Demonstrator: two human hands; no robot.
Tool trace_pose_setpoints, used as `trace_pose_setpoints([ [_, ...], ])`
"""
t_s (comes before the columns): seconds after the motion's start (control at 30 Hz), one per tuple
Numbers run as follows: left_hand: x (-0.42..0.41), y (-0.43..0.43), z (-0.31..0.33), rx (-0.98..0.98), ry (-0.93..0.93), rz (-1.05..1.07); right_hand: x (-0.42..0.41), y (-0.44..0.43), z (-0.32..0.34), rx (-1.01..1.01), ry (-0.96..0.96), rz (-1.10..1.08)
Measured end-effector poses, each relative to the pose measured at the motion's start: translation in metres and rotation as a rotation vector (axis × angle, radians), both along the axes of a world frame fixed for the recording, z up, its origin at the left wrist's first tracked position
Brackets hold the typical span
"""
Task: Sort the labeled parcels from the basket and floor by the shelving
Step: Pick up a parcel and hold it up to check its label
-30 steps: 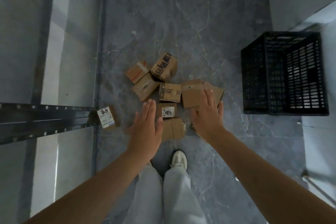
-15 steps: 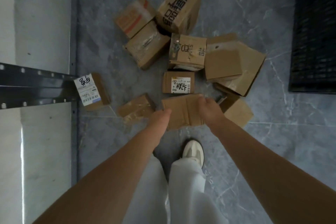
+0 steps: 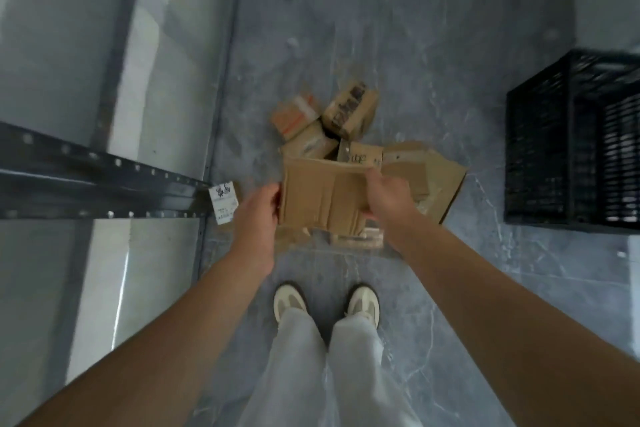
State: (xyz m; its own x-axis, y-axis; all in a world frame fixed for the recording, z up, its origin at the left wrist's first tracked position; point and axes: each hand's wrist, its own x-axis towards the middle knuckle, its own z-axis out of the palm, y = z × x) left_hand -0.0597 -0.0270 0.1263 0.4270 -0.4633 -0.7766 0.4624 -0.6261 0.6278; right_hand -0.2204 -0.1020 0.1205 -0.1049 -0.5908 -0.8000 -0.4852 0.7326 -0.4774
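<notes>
Black slatted basket (image 3: 540,152) at right, on the grey marbled floor (image 3: 433,45) — interior not readable. One cardboard parcel (image 3: 322,199) held above the floor pile: left hand (image 3: 258,206) clasps its left edge, right hand (image 3: 386,192) curls fingers over its top right. Five more parcels visible in the pile, blurred. A sixth, white-labelled parcel (image 3: 224,201), lies beside the metal shelving (image 3: 86,184) — left of frame.
</notes>
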Motion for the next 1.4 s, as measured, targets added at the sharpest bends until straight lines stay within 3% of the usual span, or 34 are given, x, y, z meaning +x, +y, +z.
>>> trace_pose_setpoints([
  [0.13,0.024,-0.037,0.134,-0.196,-0.028,0.030,0.014,-0.030,0.134,-0.070,-0.117,-0.314],
  [0.23,0.037,-0.050,0.243,-0.340,-0.070,0.067,0.021,-0.044,0.246,-0.190,-0.263,-0.362],
  [0.47,0.059,-0.013,0.464,-0.523,-0.337,0.129,0.046,-0.056,0.491,-0.333,-0.594,-0.235],
  [0.63,0.054,0.019,0.571,-0.664,-0.479,0.214,0.052,-0.041,0.605,-0.497,-0.658,-0.001],
  [0.83,0.028,0.070,0.630,-0.725,-0.496,0.302,0.038,0.000,0.661,-0.548,-0.659,0.171],
  [1.03,0.014,0.121,0.642,-0.684,-0.625,0.380,0.039,0.037,0.667,-0.543,-0.727,0.291],
  [1.2,0.008,0.173,0.653,-0.664,-0.566,0.457,0.053,0.072,0.670,-0.532,-0.726,0.336],
  [1.4,0.011,0.232,0.668,-0.634,-0.785,0.370,0.073,0.108,0.691,-0.522,-0.735,0.500],
])
